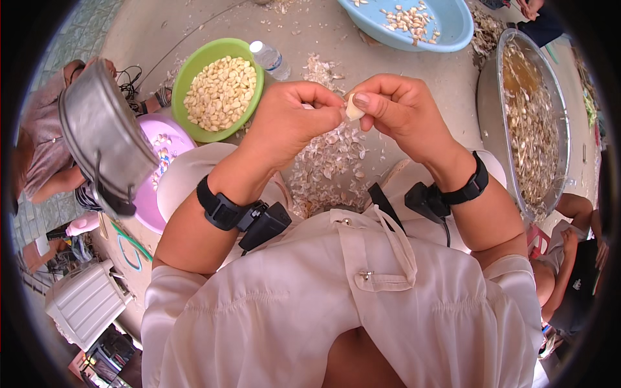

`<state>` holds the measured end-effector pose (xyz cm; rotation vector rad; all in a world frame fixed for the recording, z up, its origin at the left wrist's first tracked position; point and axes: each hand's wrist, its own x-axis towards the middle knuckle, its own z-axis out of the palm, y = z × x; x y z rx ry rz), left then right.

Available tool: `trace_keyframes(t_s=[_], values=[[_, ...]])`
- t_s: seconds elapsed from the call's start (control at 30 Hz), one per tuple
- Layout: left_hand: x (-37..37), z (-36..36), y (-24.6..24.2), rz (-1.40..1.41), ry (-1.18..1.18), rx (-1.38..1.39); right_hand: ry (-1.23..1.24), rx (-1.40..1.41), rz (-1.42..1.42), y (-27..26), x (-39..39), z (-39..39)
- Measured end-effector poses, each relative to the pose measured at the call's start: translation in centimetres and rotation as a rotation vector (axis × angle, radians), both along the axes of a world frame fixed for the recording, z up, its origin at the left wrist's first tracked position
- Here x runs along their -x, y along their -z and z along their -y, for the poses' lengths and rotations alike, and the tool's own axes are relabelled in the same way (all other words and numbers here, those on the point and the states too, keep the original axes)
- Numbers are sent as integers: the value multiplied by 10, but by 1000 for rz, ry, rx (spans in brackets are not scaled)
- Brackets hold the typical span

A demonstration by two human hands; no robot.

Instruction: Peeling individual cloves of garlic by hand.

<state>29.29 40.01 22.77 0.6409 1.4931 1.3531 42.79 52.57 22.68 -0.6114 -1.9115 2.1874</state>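
Observation:
A pale garlic clove [355, 107] is pinched between the thumb and fingers of my right hand [395, 104]. From the other side, the thumb and forefinger of my left hand [298, 114] press together at the clove's edge. Something small and whitish shows among the left hand's curled fingers, too hidden to name. Below both hands, a heap of papery garlic skins [330, 160] lies on the floor between my knees. Peeled cloves [220, 92] fill much of a green plastic basin [179, 104] to the left of my left hand.
Beside the green basin is a capped water bottle [272, 60]. A blue basin [451, 31] holds cloves ahead. At right stands a large metal tub [490, 102] of liquid and garlic pieces. A person holds a tilted metal pot [104, 131] near a pink basin [145, 208] at left.

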Motion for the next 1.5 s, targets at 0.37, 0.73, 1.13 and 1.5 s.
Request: trace_keyframes(t_s=[0.37,0.73,1.13,1.5], values=[[-5,-1,2,-509,4,-65,55,-337,-102,8,0,4],[-3,-4,8,-267,-85,-148,47,-83,-101,4,0,-2],[1,2,6,456,-70,-88,-15,63,-140,6,-4,-5],[-5,1,1,223,-71,-55,47,-215,-269,9,-1,-3]])
